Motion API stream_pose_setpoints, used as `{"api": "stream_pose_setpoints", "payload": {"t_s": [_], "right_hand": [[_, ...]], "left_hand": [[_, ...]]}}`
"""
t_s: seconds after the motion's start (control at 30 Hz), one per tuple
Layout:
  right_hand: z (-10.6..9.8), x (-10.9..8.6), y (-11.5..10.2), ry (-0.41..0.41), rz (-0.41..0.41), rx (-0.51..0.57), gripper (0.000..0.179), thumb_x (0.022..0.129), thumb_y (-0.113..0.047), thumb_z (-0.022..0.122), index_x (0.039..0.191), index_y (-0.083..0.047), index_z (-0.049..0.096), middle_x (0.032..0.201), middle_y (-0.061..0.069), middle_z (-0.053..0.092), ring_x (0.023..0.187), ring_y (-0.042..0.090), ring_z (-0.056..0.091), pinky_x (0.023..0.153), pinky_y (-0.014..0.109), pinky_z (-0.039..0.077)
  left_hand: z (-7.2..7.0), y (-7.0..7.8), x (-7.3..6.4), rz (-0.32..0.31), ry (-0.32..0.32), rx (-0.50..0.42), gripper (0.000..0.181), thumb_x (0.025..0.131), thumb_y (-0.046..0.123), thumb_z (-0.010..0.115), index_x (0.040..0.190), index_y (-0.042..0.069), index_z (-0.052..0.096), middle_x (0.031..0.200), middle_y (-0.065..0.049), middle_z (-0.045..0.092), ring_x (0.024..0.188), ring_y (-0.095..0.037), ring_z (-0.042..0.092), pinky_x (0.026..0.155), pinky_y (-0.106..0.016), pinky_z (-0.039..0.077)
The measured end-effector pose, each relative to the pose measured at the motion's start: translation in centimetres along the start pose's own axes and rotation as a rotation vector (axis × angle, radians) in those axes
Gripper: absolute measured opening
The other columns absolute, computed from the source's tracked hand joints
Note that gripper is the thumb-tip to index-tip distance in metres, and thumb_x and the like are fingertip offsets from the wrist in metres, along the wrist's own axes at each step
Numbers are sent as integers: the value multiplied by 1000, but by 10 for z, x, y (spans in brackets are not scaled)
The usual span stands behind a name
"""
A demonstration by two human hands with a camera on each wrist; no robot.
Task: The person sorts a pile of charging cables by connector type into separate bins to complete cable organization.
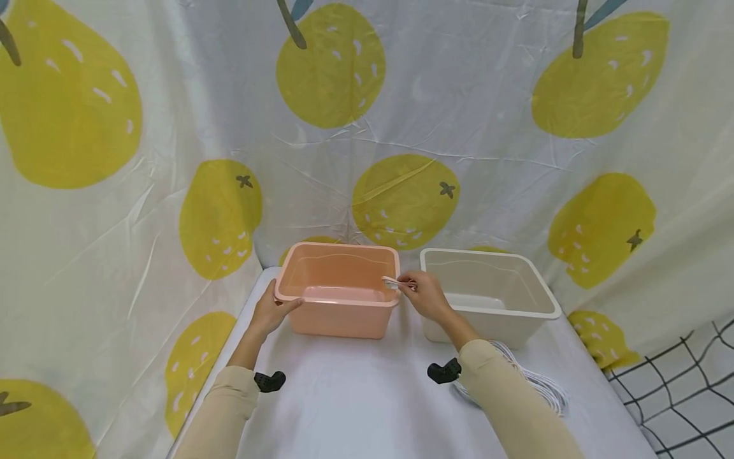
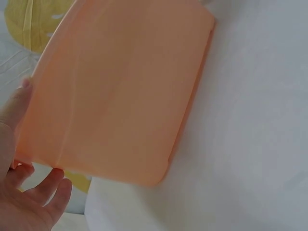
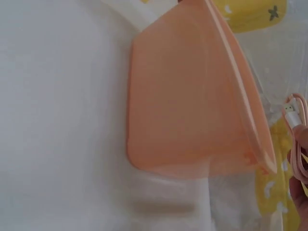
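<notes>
My left hand (image 1: 271, 312) grips the left front corner of a peach plastic bin (image 1: 338, 320), thumb at the rim and fingers against its end wall. In the left wrist view those fingers (image 2: 58, 196) show curled at the bin's edge. My right hand (image 1: 425, 295) pinches a looped pink USB cable (image 1: 391, 282), held up at the bin's right rim. The cable's metal USB plug (image 3: 291, 117) pokes out past the fingers in the right wrist view. The bin's inside shows only its bare peach floor and walls in the head view.
A cream plastic bin (image 1: 511, 328) stands to the right, partly behind my right forearm. A coil of white cable (image 1: 547, 390) lies on the white table (image 1: 350, 401), half hidden by the right sleeve. A fruit-print curtain (image 1: 493, 83) hangs behind, and a black wire grid (image 1: 682, 389) is at far right.
</notes>
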State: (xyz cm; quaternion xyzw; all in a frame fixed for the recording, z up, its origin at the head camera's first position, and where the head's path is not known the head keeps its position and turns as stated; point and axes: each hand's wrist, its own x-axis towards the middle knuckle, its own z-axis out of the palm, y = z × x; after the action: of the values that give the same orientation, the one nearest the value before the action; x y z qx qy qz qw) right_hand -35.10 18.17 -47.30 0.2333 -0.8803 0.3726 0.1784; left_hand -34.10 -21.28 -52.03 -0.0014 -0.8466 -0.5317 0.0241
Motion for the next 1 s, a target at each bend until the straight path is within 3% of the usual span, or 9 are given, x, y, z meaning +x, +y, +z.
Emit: {"api": "stream_pose_setpoints", "payload": {"t_s": [0.4,0.83,1.0], "right_hand": [[26,18,-7,-56,75,22,8,95,-4,75,102,-1,75,103,12,73,96,27,71,83,38,59],[42,26,-18,-79,68,-61,9,94,-6,76,102,-3,75,99,10,75,96,28,71,87,44,56],[44,27,-19,-86,84,-41,15,95,-7,74,108,0,75,104,11,75,100,29,71,91,45,55]], "left_hand": [[4,3,-1,2,-8,-19,99,93,38,80,164,8,18,159,-23,38,143,-42,39,112,-60,37],[1,-2,0,7,0,-30,98,90,41,82,162,10,23,156,-21,42,142,-40,41,111,-59,38],[1,-1,0,10,4,-34,97,90,41,82,162,10,24,156,-20,42,141,-40,41,111,-60,38]]}}
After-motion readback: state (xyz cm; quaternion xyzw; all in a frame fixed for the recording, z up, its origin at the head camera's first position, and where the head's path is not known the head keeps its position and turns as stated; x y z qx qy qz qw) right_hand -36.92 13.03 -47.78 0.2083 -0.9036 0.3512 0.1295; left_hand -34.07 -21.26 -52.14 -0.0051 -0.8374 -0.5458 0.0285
